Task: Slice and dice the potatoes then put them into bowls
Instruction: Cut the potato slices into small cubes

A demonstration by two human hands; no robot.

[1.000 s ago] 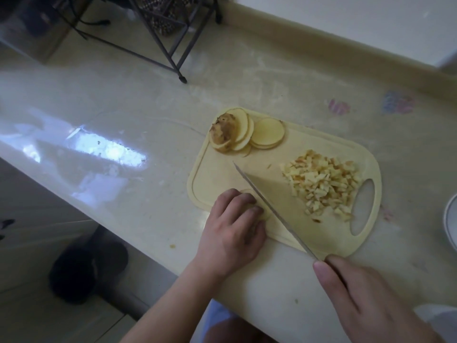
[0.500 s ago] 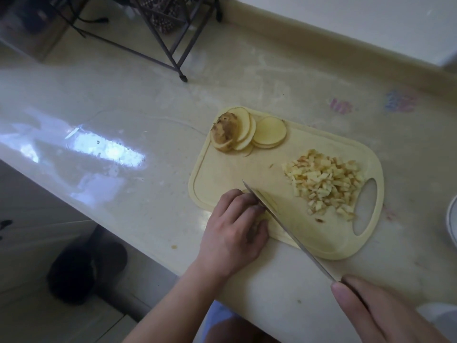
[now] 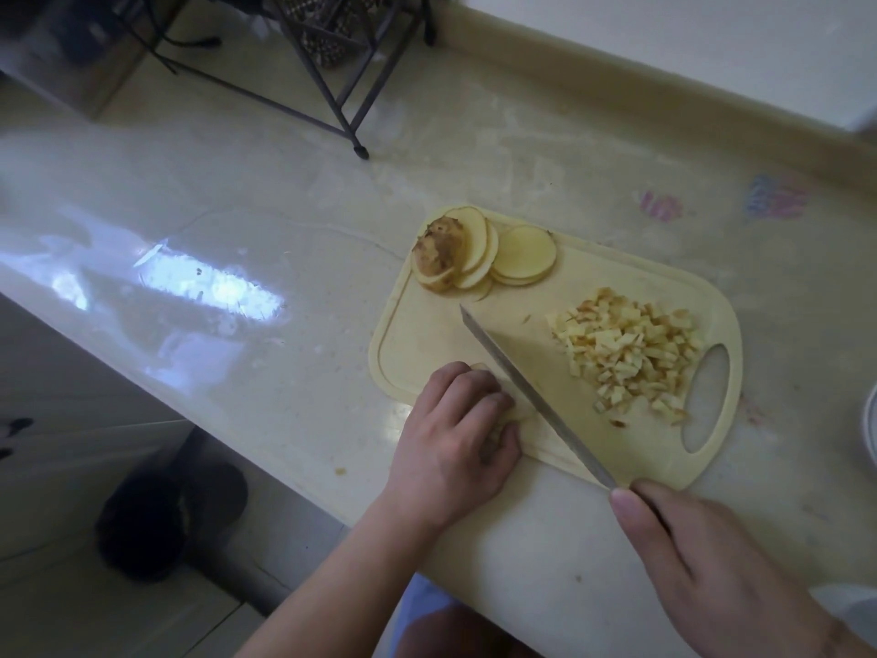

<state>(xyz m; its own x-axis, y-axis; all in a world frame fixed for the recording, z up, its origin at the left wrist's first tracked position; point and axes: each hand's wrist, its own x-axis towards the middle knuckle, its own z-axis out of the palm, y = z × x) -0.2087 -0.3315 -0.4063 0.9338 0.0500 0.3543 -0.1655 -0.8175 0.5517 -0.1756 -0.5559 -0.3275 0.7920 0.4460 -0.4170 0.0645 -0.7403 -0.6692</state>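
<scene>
Pale-yellow board: a rounded plastic cutting board with an oval handle hole lies on a glossy cream stone countertop, seen from the head camera.
Left hand: the left hand sits at the board's near edge, fingers curled over a small stack of potato slices, pinning it down; most of the stack is hidden beneath the fingers.
Right hand: the right hand grasps the handle of a long, narrow steel knife, its blade running diagonally across the board just beside the left fingertips.
Cut stock: a heap of small diced potato cubes rests near the handle hole; a fan of round potato slices with a brown skin-on end piece lies at the far corner.
Bowls: only a white rim shows at the right edge; what it belongs to cannot be told.
Stage: dicing appears under way, with nothing yet transferred.
Handling: raw potato is likely firm but wet and slippery, and thin slices may slide on one another. Pressing from above with knuckles toward the blade looks the safest hold.
Background: a dark wire rack stands at the counter's far side.
</scene>
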